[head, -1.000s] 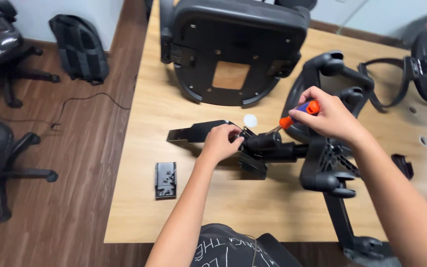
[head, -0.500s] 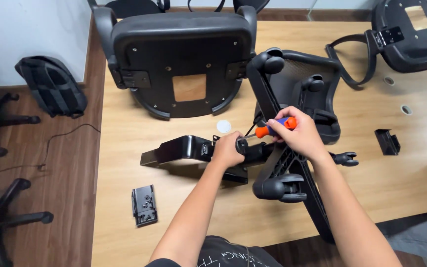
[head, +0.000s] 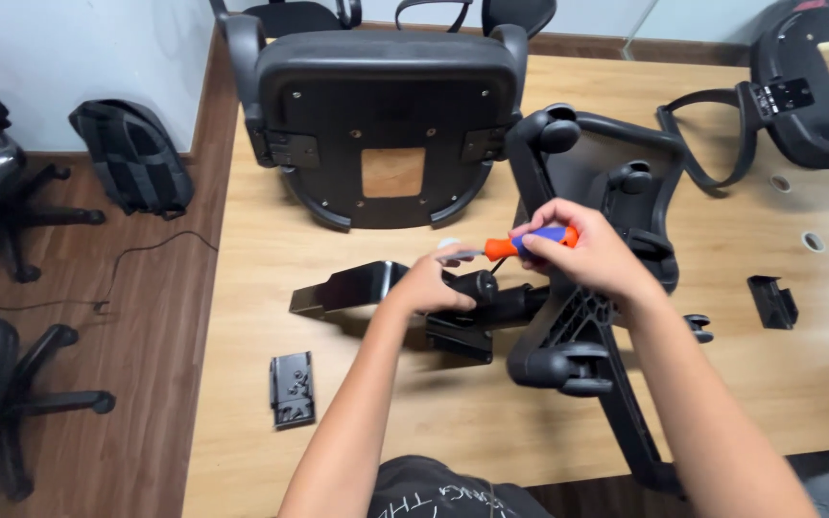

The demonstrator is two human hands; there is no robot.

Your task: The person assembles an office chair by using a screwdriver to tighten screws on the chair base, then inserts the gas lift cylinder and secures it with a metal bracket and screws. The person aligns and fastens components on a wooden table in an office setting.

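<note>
My right hand (head: pixel 582 251) grips an orange and blue screwdriver (head: pixel 509 247), whose shaft points left and down toward a black chair mechanism (head: pixel 390 293) lying on the wooden table (head: pixel 491 422). My left hand (head: pixel 434 283) rests on that mechanism, fingers closed around its cylinder end. A black star-shaped chair base with casters (head: pixel 578 336) lies under my right hand and joins the mechanism.
An upturned black chair seat (head: pixel 386 115) lies at the back of the table, another seat (head: pixel 817 86) at the back right. A small black plate (head: pixel 292 387) sits front left, a black bracket (head: pixel 772 300) at right. Office chairs and a backpack (head: pixel 131 158) stand on the floor left.
The view has shifted, so the table's parts sit lower and further left. My right hand with the screwdriver has stayed at the mechanism, the handle turned slightly. My left hand keeps its hold.
</note>
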